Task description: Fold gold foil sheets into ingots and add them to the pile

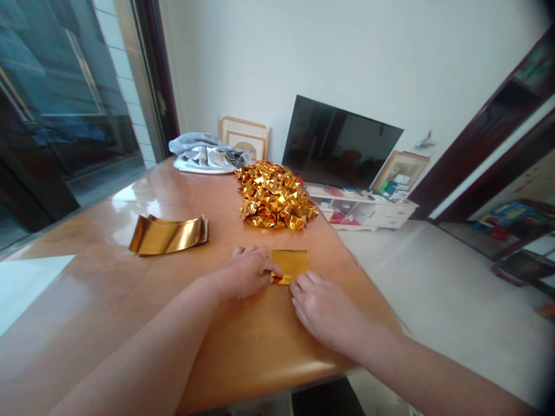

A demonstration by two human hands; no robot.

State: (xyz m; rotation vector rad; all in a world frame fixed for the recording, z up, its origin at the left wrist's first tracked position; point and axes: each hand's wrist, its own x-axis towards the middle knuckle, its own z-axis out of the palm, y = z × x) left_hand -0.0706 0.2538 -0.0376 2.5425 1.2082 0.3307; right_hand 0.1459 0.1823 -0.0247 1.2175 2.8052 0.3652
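Observation:
A square of gold foil paper (295, 263) lies flat on the wooden table (225, 352) in front of me. My left hand (249, 271) is at its left edge, fingers bent and the thumb pressing the near left corner. At the near right corner my right hand (318, 303) has its fingers curled together on the paper's edge. The fingertips partly cover that near edge, where a narrow strip looks turned up. Beyond the hands sits a heap of folded gold foil pieces (275, 196). To the left rests a curved stack of gold foil sheets (173, 236).
Folded cloth (203, 153) lies at the table's far end. A pale sheet (30, 283) is at the left. The table's right edge runs close by my right hand. Past it stand a white cabinet (377, 214) and a large television (340, 144).

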